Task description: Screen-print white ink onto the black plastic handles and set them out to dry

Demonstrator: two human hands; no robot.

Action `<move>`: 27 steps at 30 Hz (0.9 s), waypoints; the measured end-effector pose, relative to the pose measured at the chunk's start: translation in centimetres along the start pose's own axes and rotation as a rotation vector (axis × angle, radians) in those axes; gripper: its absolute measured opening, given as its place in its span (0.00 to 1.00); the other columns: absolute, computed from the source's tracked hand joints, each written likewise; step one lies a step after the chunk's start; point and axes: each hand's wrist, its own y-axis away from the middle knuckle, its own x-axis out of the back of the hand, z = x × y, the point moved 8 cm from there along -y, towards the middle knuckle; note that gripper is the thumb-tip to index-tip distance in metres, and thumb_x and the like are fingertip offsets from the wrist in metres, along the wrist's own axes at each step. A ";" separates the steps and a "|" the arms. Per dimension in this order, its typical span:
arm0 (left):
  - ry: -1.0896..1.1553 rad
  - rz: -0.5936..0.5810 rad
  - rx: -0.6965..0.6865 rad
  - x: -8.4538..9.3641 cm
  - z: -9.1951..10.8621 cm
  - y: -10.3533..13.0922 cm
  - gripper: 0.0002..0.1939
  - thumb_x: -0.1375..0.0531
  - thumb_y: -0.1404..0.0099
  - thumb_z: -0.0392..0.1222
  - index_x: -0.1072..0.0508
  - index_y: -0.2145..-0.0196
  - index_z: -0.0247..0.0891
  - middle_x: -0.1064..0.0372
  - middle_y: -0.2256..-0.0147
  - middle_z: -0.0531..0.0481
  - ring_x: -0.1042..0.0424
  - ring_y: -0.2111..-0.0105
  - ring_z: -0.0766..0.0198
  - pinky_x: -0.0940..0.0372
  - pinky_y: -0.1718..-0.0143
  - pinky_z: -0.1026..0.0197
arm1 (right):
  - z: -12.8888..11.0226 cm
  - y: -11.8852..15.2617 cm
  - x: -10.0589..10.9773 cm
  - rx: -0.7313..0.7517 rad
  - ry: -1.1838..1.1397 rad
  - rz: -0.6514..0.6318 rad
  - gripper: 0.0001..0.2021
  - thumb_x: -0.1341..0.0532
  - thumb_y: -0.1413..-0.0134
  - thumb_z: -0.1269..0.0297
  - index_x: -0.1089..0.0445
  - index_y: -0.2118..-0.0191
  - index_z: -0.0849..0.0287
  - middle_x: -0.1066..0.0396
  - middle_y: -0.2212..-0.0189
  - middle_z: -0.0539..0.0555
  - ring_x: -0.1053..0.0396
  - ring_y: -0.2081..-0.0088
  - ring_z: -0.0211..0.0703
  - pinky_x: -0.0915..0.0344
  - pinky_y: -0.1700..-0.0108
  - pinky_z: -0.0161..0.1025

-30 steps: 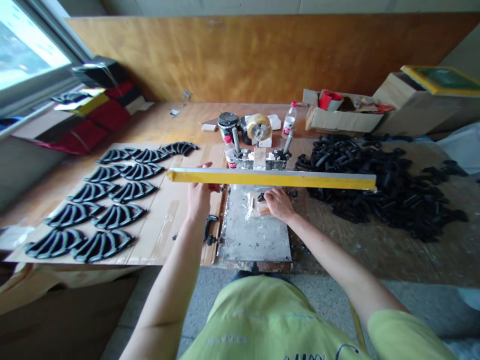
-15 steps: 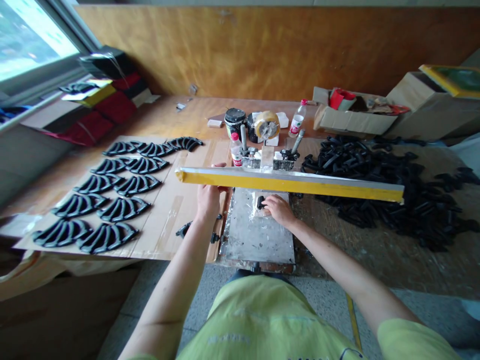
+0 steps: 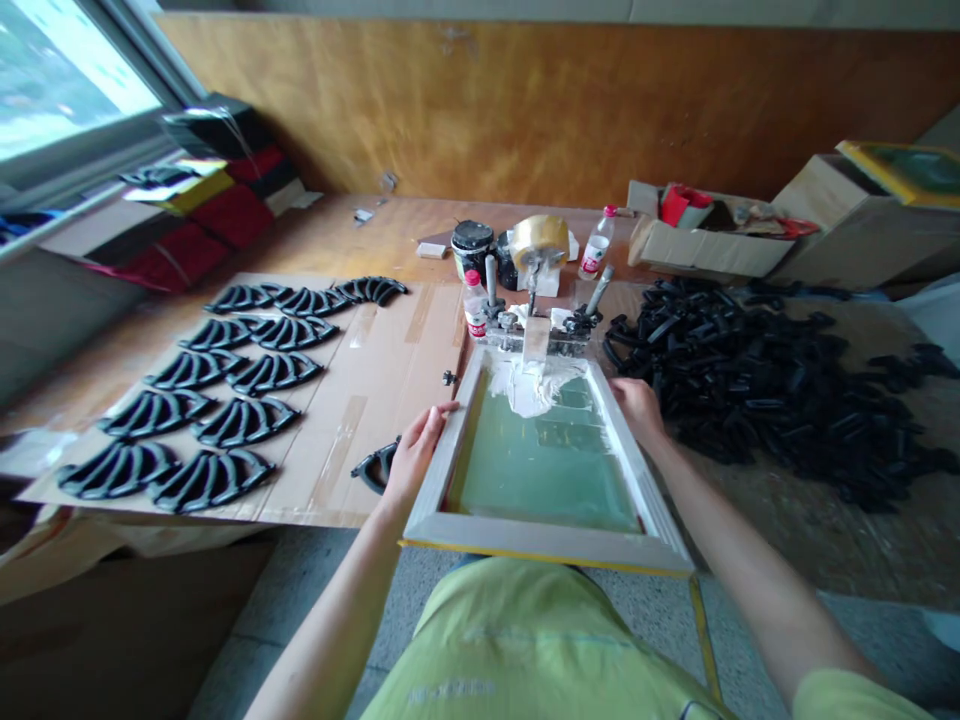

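Observation:
A screen printing frame (image 3: 664, 510) with a pale rim and a green mesh lies lowered, its far end at the hinge clamps (image 3: 581, 318). White ink (image 3: 532, 390) is smeared over the far part of the mesh. My left hand (image 3: 420, 445) grips the frame's left side, and my right hand (image 3: 637, 405) is closed at the right side, its fingertips partly hidden by the rim. The metal base plate under the frame is out of sight, as is the small black part on it. Beside my left hand lies a black fan-shaped piece (image 3: 375, 465).
Rows of black curved parts (image 3: 217, 480) lie on cardboard (image 3: 390, 350) at left. A large heap of black parts (image 3: 750, 370) covers the right side. Behind the clamps stand bottles (image 3: 596, 245), an ink tub (image 3: 471, 245) and a tape roll (image 3: 538, 240). An open carton (image 3: 712, 245) sits farther back.
The screen frame has swung down from its raised, edge-on position to cover the base plate. My right hand has left the small black part and moved right, to the frame's side.

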 end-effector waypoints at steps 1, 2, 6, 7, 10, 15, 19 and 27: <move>-0.027 -0.024 0.058 0.1 -1.6 0.3 0.26 0.40 0.41 0.61 0.24 0.54 0.40 0.31 0.72 0.52 0.36 0.76 0.67 0.41 0.77 0.66 | -0.1 -0.9 1.0 -0.005 -0.003 0.052 0.12 0.45 0.38 0.66 0.28 0.52 0.60 0.28 0.55 0.60 0.30 0.54 0.51 0.33 0.51 0.51; -0.042 -0.042 0.101 0.2 -3.1 0.5 0.28 0.40 0.41 0.61 0.26 0.51 0.40 0.32 0.72 0.52 0.36 0.76 0.67 0.42 0.78 0.67 | -1.0 -1.9 1.8 0.026 -0.004 0.108 0.14 0.44 0.40 0.67 0.29 0.50 0.60 0.29 0.52 0.61 0.32 0.51 0.53 0.34 0.49 0.52; -0.074 -0.032 0.135 0.1 -7.6 0.0 0.35 0.37 0.44 0.57 0.35 0.41 0.42 0.31 0.72 0.54 0.35 0.77 0.68 0.43 0.77 0.68 | -9.3 -5.0 1.2 0.327 0.059 0.173 0.28 0.36 0.48 0.66 0.38 0.41 0.61 0.41 0.40 0.63 0.44 0.40 0.59 0.42 0.42 0.55; -0.092 -0.017 0.133 0.1 -8.3 -0.3 0.36 0.37 0.44 0.56 0.36 0.41 0.42 0.31 0.72 0.54 0.35 0.77 0.68 0.42 0.77 0.67 | -11.2 -5.5 0.2 0.369 0.086 0.133 0.27 0.35 0.49 0.67 0.37 0.42 0.61 0.39 0.42 0.63 0.43 0.41 0.60 0.41 0.43 0.55; -0.139 0.003 0.126 0.3 -9.6 -0.9 0.34 0.37 0.44 0.56 0.33 0.43 0.41 0.30 0.72 0.54 0.34 0.76 0.66 0.41 0.76 0.66 | -13.8 -5.9 -3.2 0.348 0.143 -0.056 0.15 0.37 0.47 0.70 0.31 0.52 0.61 0.30 0.56 0.63 0.36 0.52 0.57 0.37 0.50 0.50; -0.162 -0.045 0.116 0.5 -10.7 -1.3 0.30 0.39 0.41 0.57 0.30 0.46 0.38 0.27 0.66 0.48 0.29 0.68 0.61 0.36 0.69 0.64 | -13.5 -1.4 -5.5 0.424 0.169 -0.264 0.07 0.43 0.48 0.77 0.30 0.64 0.62 0.29 0.66 0.60 0.34 0.59 0.51 0.37 0.58 0.43; -0.200 -0.066 0.110 0.6 -11.2 -1.4 0.30 0.42 0.39 0.57 0.31 0.44 0.37 0.27 0.66 0.48 0.29 0.65 0.60 0.35 0.65 0.62 | -14.3 2.5 -4.4 0.723 0.065 -0.376 0.10 0.44 0.51 0.80 0.29 0.65 0.61 0.29 0.67 0.56 0.34 0.60 0.47 0.39 0.58 0.40; -0.200 -0.058 0.114 0.4 -10.6 -1.2 0.33 0.43 0.40 0.60 0.34 0.43 0.38 0.26 0.66 0.49 0.30 0.70 0.64 0.38 0.71 0.65 | -13.5 2.4 -3.9 0.651 -0.033 -0.101 0.12 0.45 0.48 0.80 0.28 0.63 0.60 0.28 0.64 0.57 0.34 0.57 0.48 0.36 0.55 0.42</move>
